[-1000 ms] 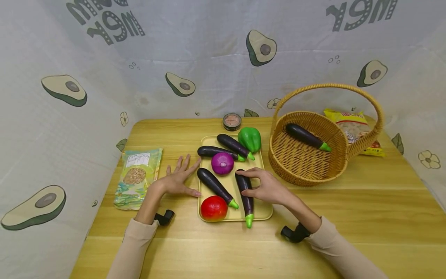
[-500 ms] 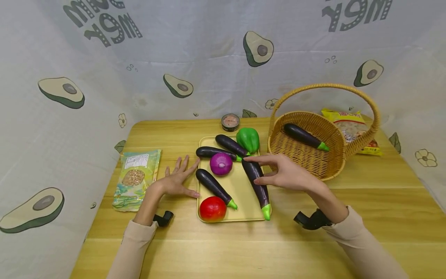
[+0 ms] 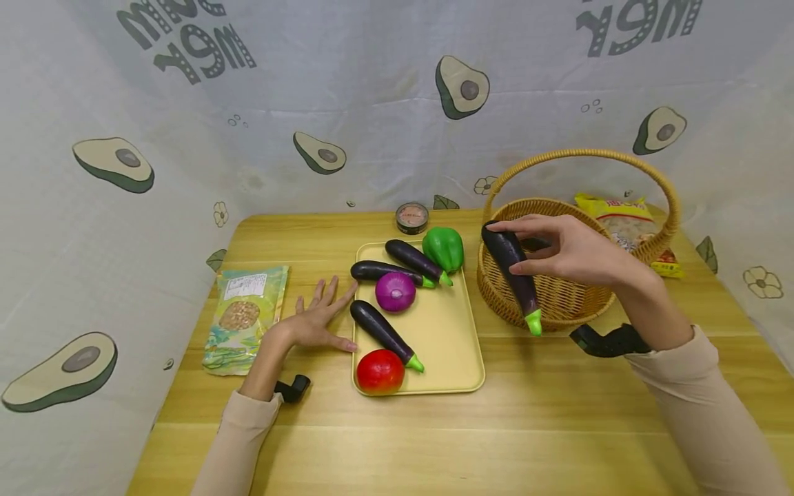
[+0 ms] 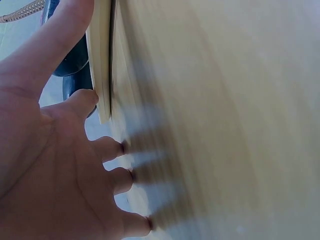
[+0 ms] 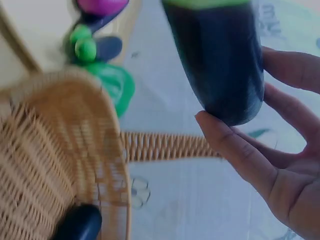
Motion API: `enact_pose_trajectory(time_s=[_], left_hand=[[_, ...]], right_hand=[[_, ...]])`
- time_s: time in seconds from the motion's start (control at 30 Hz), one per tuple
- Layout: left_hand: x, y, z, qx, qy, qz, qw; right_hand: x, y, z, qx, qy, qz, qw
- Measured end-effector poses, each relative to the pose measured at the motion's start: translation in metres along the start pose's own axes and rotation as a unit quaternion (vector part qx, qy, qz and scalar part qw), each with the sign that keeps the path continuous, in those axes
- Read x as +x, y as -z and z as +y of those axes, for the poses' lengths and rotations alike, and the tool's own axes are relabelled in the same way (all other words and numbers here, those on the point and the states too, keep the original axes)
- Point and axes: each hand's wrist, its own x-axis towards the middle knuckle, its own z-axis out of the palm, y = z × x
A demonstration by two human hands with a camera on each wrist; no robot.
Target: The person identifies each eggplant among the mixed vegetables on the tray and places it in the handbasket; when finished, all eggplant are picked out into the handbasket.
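Dark purple and glossy, the eggplant (image 3: 522, 288) is in the right hand (image 3: 577, 253), over the left front part of the wicker basket (image 3: 498, 301). Its long axis slants in the head view: the rounded end points up and to the left, away from the person, while the green stem end points down and slightly right, towards the person, crossing the basket's front rim. From the right wrist, the rounded end points down and the green end is cut off by the top edge.

That hand reaches in from the right, its forearm slanting up and leftward, and pinches the eggplant near the rounded end, the index finger across the far part and the thumb nearer the person.

The left hand (image 3: 313, 324) holds nothing. Its fingers are spread wide, fingertips down on the table (image 3: 403, 448), with one finger against the edge of the yellow tray (image 3: 443, 344). It lies between the tray and a bag (image 3: 240, 317), well apart from the held eggplant, with the tray in between. Behind the right hand, another eggplant (image 5: 80, 223) lies in the basket, mostly hidden in the head view.
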Motion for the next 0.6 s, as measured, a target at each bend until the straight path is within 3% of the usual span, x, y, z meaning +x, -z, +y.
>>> enact_pose_trajectory(time_s=[0.37, 0.6], left_hand=[[0.000, -0.002, -0.001, -0.002, 0.000, 0.001, 1.0000], [0.000, -0.001, -0.002, 0.001, 0.001, 0.002, 1.0000]], right_hand=[[0.022, 0.030, 0.043, -0.046, -0.074, -0.002, 0.9962], [0.041, 0.033, 0.067, -0.065, -0.081, 0.006, 0.9946]])
